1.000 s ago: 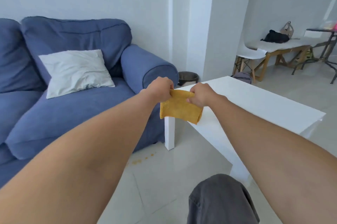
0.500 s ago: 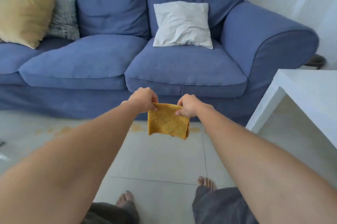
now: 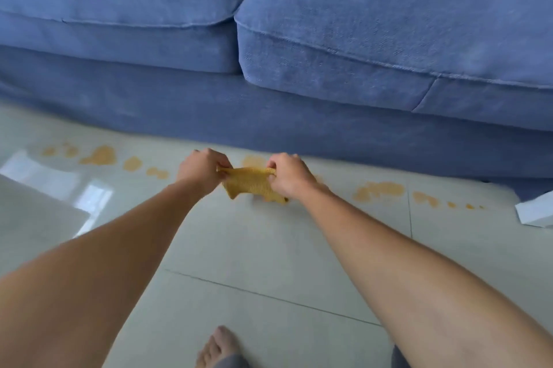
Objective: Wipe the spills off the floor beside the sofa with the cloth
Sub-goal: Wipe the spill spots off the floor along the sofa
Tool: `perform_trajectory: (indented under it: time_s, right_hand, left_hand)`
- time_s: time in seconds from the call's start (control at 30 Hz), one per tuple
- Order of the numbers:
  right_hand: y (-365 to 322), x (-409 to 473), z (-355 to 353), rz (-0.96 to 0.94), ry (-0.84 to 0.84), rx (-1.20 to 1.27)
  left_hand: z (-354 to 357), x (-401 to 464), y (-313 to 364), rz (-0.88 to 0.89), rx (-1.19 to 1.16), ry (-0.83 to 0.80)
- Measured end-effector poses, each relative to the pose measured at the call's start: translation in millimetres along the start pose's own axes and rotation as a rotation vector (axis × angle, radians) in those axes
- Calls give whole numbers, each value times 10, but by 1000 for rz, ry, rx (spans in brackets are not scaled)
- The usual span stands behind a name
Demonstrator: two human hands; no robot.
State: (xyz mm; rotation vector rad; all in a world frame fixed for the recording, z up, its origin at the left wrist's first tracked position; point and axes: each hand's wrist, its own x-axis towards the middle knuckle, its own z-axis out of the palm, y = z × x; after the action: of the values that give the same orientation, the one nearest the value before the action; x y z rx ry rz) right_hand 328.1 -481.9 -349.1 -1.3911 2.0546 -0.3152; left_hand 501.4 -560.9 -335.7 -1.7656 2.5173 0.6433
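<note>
A yellow cloth is stretched between my two hands, low over the pale tiled floor in front of the blue sofa. My left hand pinches its left top corner and my right hand pinches the right one. Orange spills run in a line along the sofa's base: a patch at the left, a patch at the right, and small drops further right. One stain shows just behind the cloth.
The sofa's skirt and two seat cushions fill the top of the view. A white table leg stands at the right edge. A pale flat surface juts in at the left. My bare foot is at the bottom.
The view has dropped and closed in on the floor by the sofa. Both hands have lowered the cloth from mid-air down close to the spills, still holding its top corners.
</note>
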Motion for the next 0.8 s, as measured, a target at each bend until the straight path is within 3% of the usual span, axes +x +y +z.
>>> perform_trajectory:
  time_s: [0.17,0.33,0.5,0.7,0.8]
  right_hand:
    - [-170,395,62,-200,191,-116]
    - [264,300,762,-210,13,-275]
    - [1072,-68,1302,-14,373,-271]
    - [1541,-231,1567,-140,405,-352]
    - [1556,-223,1595,-153,421,-341]
  left_hand:
    - [-38,362,-230,31,-45,239]
    - [366,295,-572,35,247,-40]
    - [973,478,-382,27,51,32]
    - [1671,926,-239,-14,123,25]
    - [1846,998,-318,2,187,107]
